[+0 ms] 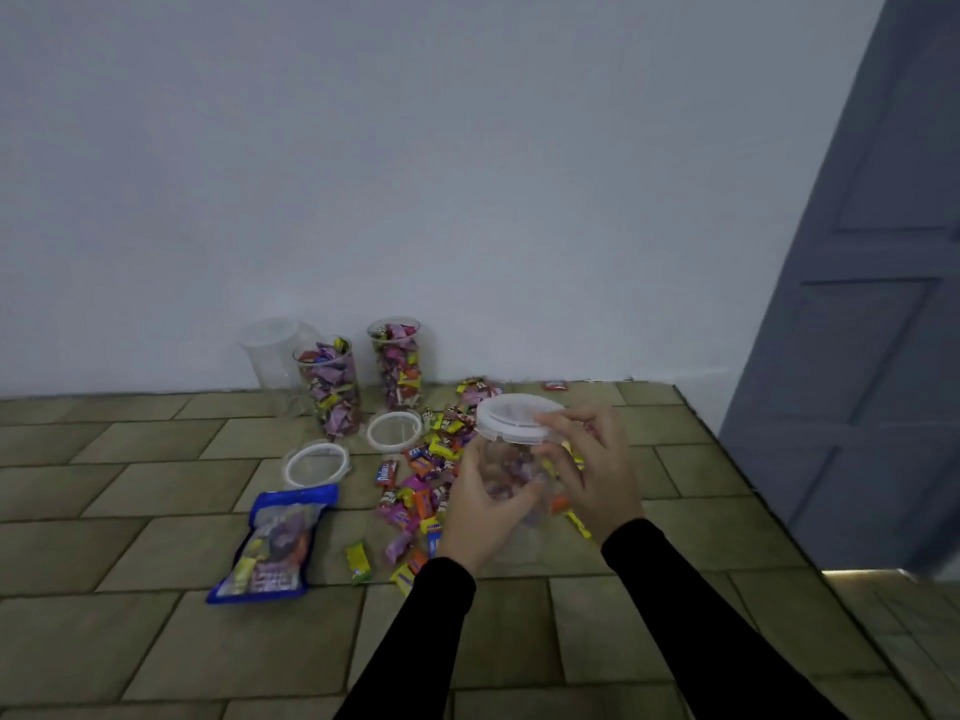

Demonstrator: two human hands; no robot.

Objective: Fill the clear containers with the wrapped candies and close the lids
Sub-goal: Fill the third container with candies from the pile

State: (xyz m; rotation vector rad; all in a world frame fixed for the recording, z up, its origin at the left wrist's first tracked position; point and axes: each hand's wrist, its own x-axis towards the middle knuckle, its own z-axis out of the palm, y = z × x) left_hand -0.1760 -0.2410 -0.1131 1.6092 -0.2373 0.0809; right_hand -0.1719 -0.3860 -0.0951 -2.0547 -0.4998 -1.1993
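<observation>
I hold a clear container (511,475) above the floor, with some candies inside and a white lid (511,415) on top. My left hand (480,504) grips its side. My right hand (597,465) grips the lid's right edge and the container's other side. Loose wrapped candies (423,491) lie scattered on the floor under and left of my hands. By the wall stand two open containers full of candies (330,384) (399,363) and one empty clear container (270,356). Two white lids (316,465) (395,431) lie on the floor.
A blue candy bag (275,545) lies on the tiled floor (156,641) at the left. A white wall (415,174) runs behind the containers. A grey door (878,304) stands at the right.
</observation>
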